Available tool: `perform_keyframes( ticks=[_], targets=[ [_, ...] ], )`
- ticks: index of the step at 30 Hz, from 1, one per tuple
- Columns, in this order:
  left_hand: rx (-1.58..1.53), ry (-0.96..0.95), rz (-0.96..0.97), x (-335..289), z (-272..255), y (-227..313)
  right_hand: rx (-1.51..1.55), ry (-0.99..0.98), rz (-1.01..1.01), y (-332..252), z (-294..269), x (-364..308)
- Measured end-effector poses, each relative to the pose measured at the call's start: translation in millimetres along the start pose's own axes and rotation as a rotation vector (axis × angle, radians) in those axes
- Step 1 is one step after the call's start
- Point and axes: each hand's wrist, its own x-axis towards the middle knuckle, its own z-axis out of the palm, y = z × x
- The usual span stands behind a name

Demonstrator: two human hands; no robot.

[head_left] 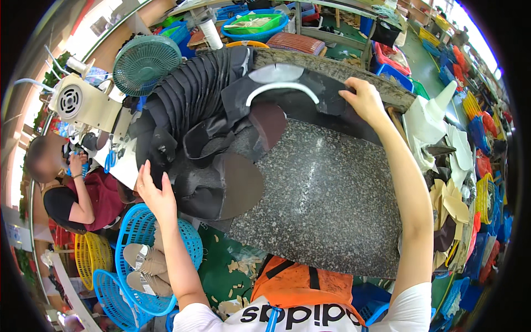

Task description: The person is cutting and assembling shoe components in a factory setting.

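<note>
On a speckled stone worktop (326, 188) lie dark shoe-upper pieces. A wide black shoe upper (332, 108) with a grey rounded patch and a curved white strip (282, 86) spreads across the far side. My right hand (365, 100) has its thumb and fingers closed on that upper's right end. To the left, my left hand (157, 191) has its fingers apart, beside a black upper with a brown-grey rounded end (240, 185); nothing shows in its grasp. A long fanned row of overlapping black uppers (188, 86) stands behind, with more loose uppers (207, 138) in front of it.
A green fan (146, 65) and cream sewing machine (83, 99) stand at left, near a seated person (99, 193). Blue baskets (191, 240), one holding tan shoes (146, 268), are below left. At right are a white pointed container (426, 124) and cut scraps (448, 202).
</note>
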Motion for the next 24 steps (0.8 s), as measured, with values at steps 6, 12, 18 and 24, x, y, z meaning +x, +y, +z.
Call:
perform_keyframes(
  ticks=[6, 12, 18, 24],
  targets=[
    [-0.579, -0.492, 0.327, -26.9, 2.9, 145.2, 1.282, -0.057, 0.555, -28.5, -56.2, -42.1],
    [-1.844, -1.361, -0.812, -78.2, 37.3, 175.4, 1.792, -0.236, 0.672, -86.5, -30.0, -159.2],
    [-1.644, -0.982, -0.941, -88.7, 7.5, 162.7, 1.55, -0.715, 0.815, -121.4, -8.2, -249.9],
    [-1.64, -0.984, -0.912, -69.0, -3.6, 142.0, 0.017, -0.641, -0.311, -102.0, 17.4, -241.9]
  ],
)
